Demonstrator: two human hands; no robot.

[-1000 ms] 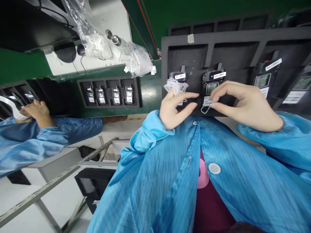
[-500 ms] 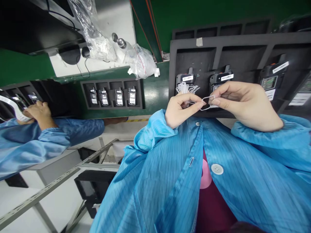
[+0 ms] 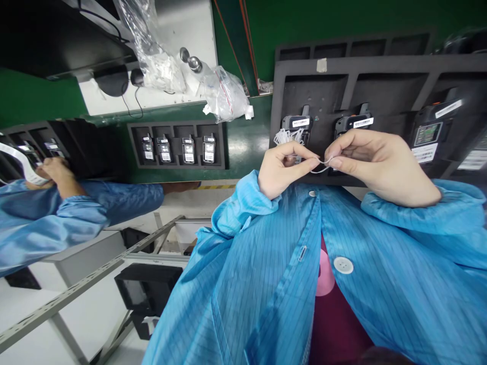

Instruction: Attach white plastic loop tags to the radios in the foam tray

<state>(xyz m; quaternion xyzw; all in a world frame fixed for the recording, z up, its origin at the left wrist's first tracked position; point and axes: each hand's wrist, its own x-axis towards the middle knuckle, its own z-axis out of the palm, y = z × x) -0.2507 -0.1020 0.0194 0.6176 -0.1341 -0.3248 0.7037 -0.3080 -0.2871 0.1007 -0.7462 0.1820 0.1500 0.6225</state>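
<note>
1. The person's left hand [image 3: 282, 170] is closed in a pinch. Thumb and forefinger meet on one end of a thin white loop [image 3: 321, 167].
2. The right hand [image 3: 376, 159] is also closed, with thumb and forefinger nipping the other end of that loop. The remaining fingers are curled above.
3. The loop hangs in a shallow sag between the two pinches. It sits just above the near edge of the black foam tray [image 3: 380, 76] and in front of the blue coat [image 3: 266, 284].
4. A bundle of white loops [image 3: 288, 136] sticks up behind the left hand. It seems to be tucked in that hand's grip, though the fingers hide where it is held.
5. Three handheld devices stand in the tray's pockets.
   - One device [image 3: 300, 122] is right behind the bundle.
   - A second device [image 3: 355, 122] is just above the right hand's knuckles.
   - A third device [image 3: 431, 133] is further right, with its screen and white label showing.
6. A smaller tray [image 3: 177, 128] lies off to the left on the green bench, with four like units in a row.
7. Clear plastic bags [image 3: 225, 94] lie beyond the smaller tray.
8. At the far left a co-worker's hand [image 3: 55, 171], in a blue sleeve, rests on another dark tray and touches a white strip.
</note>
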